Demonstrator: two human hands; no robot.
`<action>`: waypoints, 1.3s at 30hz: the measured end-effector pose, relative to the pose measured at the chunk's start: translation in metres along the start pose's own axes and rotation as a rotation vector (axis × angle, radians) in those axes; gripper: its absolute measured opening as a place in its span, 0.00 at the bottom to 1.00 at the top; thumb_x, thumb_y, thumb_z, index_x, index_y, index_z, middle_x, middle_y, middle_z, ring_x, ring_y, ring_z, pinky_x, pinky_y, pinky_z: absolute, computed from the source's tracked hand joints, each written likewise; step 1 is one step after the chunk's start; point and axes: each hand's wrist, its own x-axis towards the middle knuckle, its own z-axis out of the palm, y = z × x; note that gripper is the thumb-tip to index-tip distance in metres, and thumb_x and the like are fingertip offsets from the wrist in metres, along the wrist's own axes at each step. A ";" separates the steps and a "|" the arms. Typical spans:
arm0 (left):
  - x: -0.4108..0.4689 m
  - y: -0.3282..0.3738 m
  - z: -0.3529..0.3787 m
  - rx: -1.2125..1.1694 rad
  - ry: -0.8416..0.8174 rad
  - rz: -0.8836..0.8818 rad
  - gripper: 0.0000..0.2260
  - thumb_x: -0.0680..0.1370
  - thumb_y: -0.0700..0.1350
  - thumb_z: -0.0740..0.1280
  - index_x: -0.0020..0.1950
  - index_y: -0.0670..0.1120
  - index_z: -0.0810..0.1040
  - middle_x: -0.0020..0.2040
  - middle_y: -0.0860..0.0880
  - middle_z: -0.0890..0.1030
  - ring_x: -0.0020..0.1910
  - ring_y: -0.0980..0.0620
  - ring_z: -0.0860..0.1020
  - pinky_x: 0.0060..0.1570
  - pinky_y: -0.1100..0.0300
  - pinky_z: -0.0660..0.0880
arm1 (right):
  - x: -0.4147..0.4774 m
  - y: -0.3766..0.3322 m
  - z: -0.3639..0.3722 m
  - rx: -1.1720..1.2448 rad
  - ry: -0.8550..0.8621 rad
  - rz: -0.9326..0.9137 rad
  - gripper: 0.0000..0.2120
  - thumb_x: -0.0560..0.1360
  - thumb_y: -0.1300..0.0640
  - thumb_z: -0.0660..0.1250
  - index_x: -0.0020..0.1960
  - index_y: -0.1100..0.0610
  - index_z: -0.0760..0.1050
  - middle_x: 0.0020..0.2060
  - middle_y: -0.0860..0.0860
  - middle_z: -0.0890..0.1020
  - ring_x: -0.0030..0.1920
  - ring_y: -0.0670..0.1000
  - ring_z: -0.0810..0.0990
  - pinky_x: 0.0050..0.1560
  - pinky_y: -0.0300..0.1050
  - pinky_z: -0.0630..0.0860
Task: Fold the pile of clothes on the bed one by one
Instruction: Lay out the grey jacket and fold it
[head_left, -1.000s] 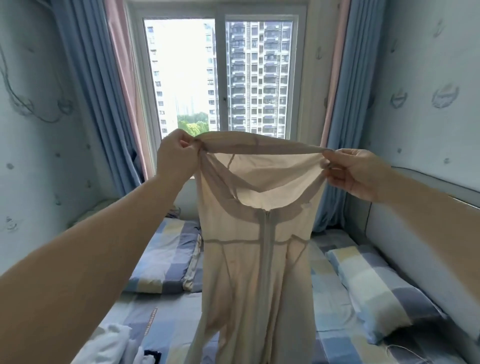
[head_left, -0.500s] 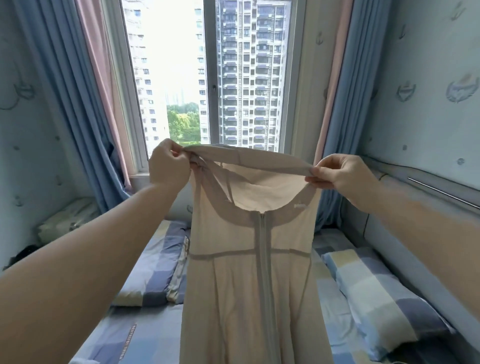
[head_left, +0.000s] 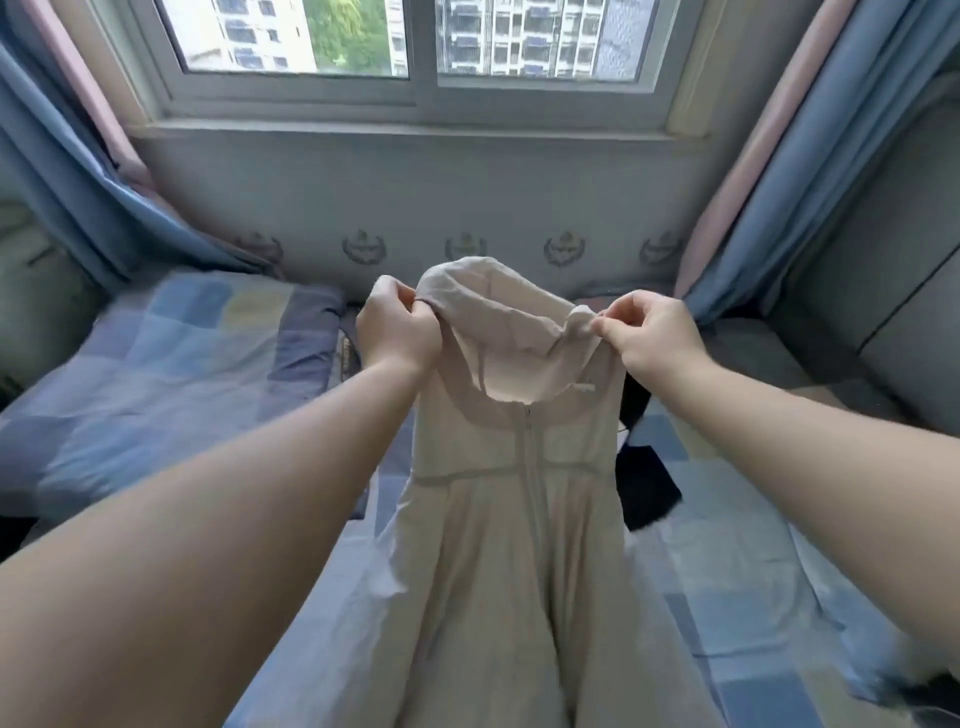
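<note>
While both hands, left hand (head_left: 397, 332) and right hand (head_left: 652, 338), pinch the dress (head_left: 519, 519) top, its thin cloth may slip and crumple on the bed (head_left: 727, 561).

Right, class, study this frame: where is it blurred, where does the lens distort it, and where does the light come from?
Head view: bedding at left smears with motion blur; dress, left hand and right hand are fairly sharp; curtains lean outward from wide-angle distortion; soft daylight comes from the window without glare.
</note>
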 end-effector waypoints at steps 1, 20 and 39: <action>0.010 -0.025 0.020 -0.002 -0.002 -0.015 0.03 0.80 0.42 0.62 0.48 0.44 0.75 0.39 0.53 0.75 0.47 0.44 0.77 0.43 0.57 0.70 | 0.012 0.022 0.026 -0.008 -0.008 0.010 0.06 0.77 0.56 0.72 0.44 0.57 0.79 0.37 0.46 0.79 0.39 0.47 0.74 0.38 0.37 0.70; -0.185 -0.359 0.138 0.396 -0.818 -0.152 0.31 0.82 0.53 0.65 0.82 0.56 0.56 0.83 0.52 0.49 0.81 0.48 0.53 0.76 0.53 0.57 | -0.139 0.332 0.149 -0.273 -0.644 0.264 0.34 0.81 0.47 0.65 0.81 0.43 0.52 0.81 0.43 0.49 0.80 0.44 0.49 0.74 0.42 0.52; -0.534 -0.504 0.057 1.094 -0.908 0.055 0.25 0.75 0.54 0.71 0.69 0.50 0.68 0.68 0.45 0.70 0.63 0.39 0.70 0.56 0.46 0.68 | -0.476 0.528 0.106 -0.908 -0.884 0.314 0.49 0.71 0.35 0.71 0.80 0.39 0.44 0.80 0.47 0.37 0.80 0.56 0.40 0.73 0.72 0.56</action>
